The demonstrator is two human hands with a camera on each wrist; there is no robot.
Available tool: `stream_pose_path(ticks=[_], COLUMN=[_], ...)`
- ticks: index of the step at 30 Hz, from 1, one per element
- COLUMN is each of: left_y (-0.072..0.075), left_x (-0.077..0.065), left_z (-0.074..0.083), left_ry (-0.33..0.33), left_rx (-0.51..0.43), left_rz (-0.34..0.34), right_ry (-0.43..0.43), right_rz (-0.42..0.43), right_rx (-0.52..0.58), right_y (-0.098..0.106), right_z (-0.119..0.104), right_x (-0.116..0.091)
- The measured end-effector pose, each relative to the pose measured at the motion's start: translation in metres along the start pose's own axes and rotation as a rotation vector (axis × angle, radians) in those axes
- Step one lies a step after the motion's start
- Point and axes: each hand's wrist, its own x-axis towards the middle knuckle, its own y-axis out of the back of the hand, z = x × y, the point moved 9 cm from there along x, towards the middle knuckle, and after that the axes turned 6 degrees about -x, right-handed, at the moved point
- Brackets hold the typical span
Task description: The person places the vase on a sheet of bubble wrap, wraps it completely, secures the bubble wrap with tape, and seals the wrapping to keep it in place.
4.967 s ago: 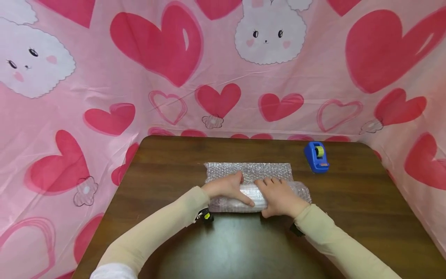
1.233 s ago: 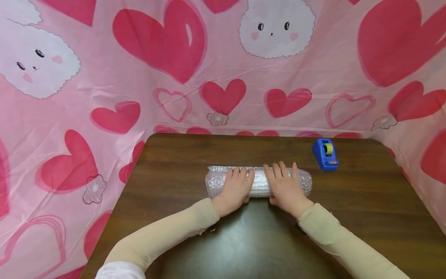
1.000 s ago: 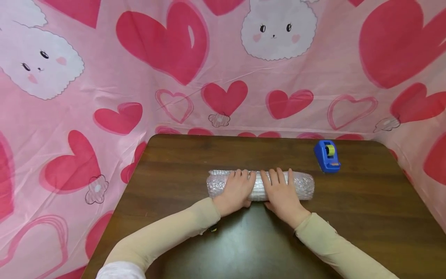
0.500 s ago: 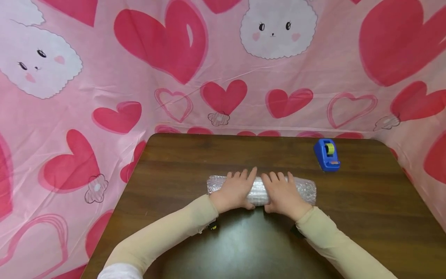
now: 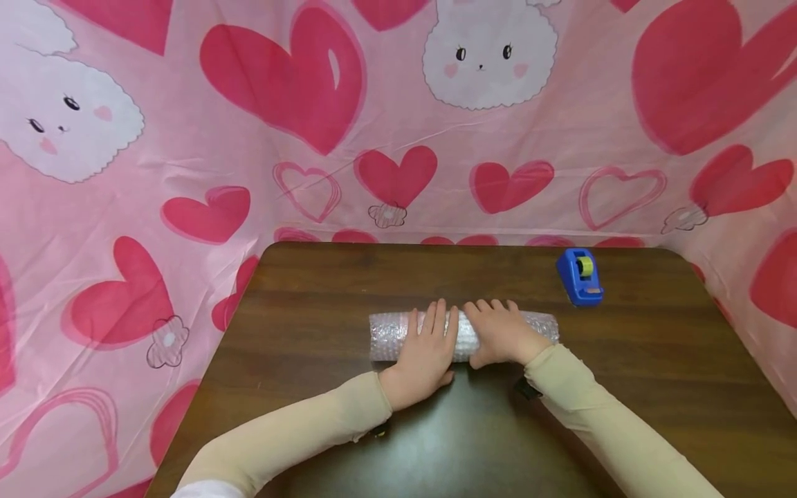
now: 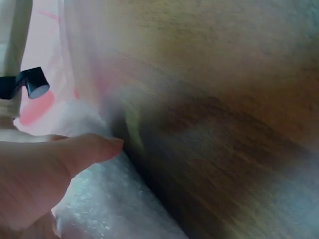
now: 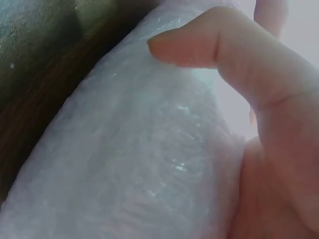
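A roll of bubble wrap [image 5: 387, 337] lies sideways on the table in front of the person, with its loose sheet wound around it. What is inside cannot be made out. The left hand [image 5: 426, 353] rests on the roll left of its middle, fingers straight across the top. Its thumb [image 6: 94, 149] shows beside the wrap in the left wrist view. Right of the middle, the right hand [image 5: 501, 335] grips the roll, fingers over the far side and thumb on the near side. In the right wrist view that bent thumb [image 7: 194, 45] presses the clear wrap.
A blue tape dispenser [image 5: 580, 278] with a yellow-cored tape roll stands at the back right of the dark wooden table [image 5: 299, 290]. Pink cloth [image 5: 373, 104] with hearts and rabbit faces hangs behind the table and along its sides.
The flat flap of bubble wrap behind the roll has been wound in. Over the last half second the left hand's fingers have straightened across the top, and the right hand has shifted slightly.
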Motion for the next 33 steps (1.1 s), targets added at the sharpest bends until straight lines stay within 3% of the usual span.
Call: stream_pose_path(ticks=[9,18,22,28,33], left_y=[-0.008,-0.009,-0.008,-0.004,-0.008], left_x=[0.009,0.020,0.021,0.025,0.029], left_z=[-0.004,-0.012,-0.013,-0.018,-0.022], left_ry=[-0.048,-0.034,-0.031,-0.016,-0.021], left_rx=[-0.035,-0.077,-0.091,-0.077,-0.092], left_rz=[0.036,0.033,0.039,0.092,0.092], right_ry=[-0.009,-0.028,-0.032,-0.040,-0.026], right_rz=[0.039,0.272,0.333,0.368,0.371], right_rx=[-0.021,-0.140,-0.152,-0.174,-0.210], right_y=[0.000,0.007,0.009,0.013,0.014], right_z=[0.006,-0.001,-0.003,-0.004,-0.012], right_x=[-0.005,-0.034,-0.045,-0.055,-0.061])
